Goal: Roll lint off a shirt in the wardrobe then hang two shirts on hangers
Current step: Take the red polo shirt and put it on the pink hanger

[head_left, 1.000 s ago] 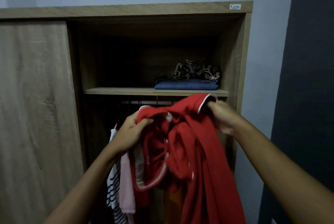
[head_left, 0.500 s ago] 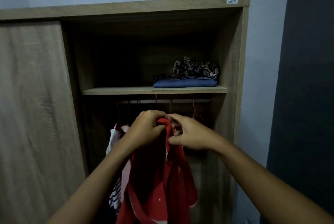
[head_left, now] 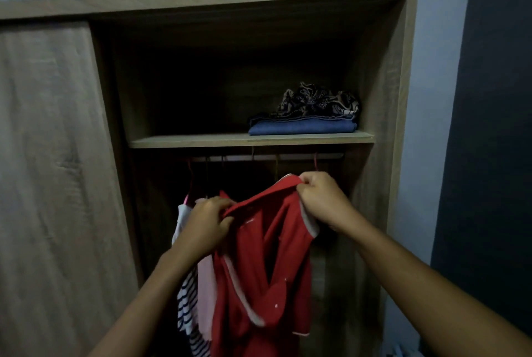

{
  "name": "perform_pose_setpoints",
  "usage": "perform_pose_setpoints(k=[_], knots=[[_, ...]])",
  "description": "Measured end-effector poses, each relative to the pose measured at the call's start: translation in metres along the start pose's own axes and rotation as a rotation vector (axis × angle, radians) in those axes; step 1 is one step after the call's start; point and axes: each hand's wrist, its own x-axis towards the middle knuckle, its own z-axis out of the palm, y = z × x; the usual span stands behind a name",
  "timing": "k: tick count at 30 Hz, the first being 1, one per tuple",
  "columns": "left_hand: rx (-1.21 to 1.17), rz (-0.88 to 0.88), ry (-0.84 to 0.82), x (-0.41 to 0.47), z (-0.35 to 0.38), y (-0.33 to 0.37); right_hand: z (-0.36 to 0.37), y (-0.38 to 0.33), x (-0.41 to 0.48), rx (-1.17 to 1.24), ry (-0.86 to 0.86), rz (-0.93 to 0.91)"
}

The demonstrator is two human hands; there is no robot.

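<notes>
I hold a red shirt [head_left: 267,256] with white trim in front of the open wardrobe. My left hand [head_left: 208,221] grips its top edge on the left, and my right hand [head_left: 322,198] pinches the top edge higher up on the right. The cloth stretches between them and hangs down. Behind the hands runs the hanging rail [head_left: 267,158] with several hanger hooks, among them a pink hanger [head_left: 188,181] at the left. No lint roller is in sight.
A striped garment [head_left: 187,307] and a pink one [head_left: 205,293] hang left of the red shirt. Folded blue and patterned clothes [head_left: 305,115] lie on the shelf [head_left: 201,140]. The sliding door [head_left: 51,184] covers the wardrobe's left half. A dark wall [head_left: 489,126] stands on the right.
My hands had come together at the shirt's top; now they have pulled apart and spread the top edge, the right hand higher.
</notes>
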Motion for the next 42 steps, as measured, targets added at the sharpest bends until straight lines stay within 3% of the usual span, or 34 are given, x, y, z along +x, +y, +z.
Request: perform_pose_setpoints(k=[3,7,9,13,19,22,27,34,42], knots=[[-0.222,-0.192,-0.086,0.0,0.002,-0.029,-0.007,0.025,0.016,0.204,0.038,0.157],[-0.717,-0.395,-0.023,0.02,0.007,-0.032,0.0,0.038,0.021,0.247,-0.13,0.328],[-0.82,-0.418,0.004,0.034,0.01,-0.021,0.012,0.046,0.027,0.275,-0.214,0.394],[-0.77,-0.31,-0.047,0.066,0.019,-0.012,0.034,0.065,0.051,0.304,-0.18,0.429],[-0.655,-0.098,-0.022,0.107,0.035,-0.01,0.06,0.111,0.108,0.179,0.269,0.5],[-0.617,-0.082,-0.034,0.121,0.042,-0.018,0.073,0.135,0.127,0.273,0.372,0.62],[-0.614,-0.072,-0.084,0.13,0.048,-0.036,0.091,0.142,0.134,0.431,0.321,0.722],[-0.577,-0.139,-0.063,0.139,0.051,-0.055,0.092,0.129,0.148,0.415,0.367,0.617],[-0.521,-0.219,-0.01,0.133,0.059,-0.044,0.059,0.105,0.095,0.447,0.177,0.486]])
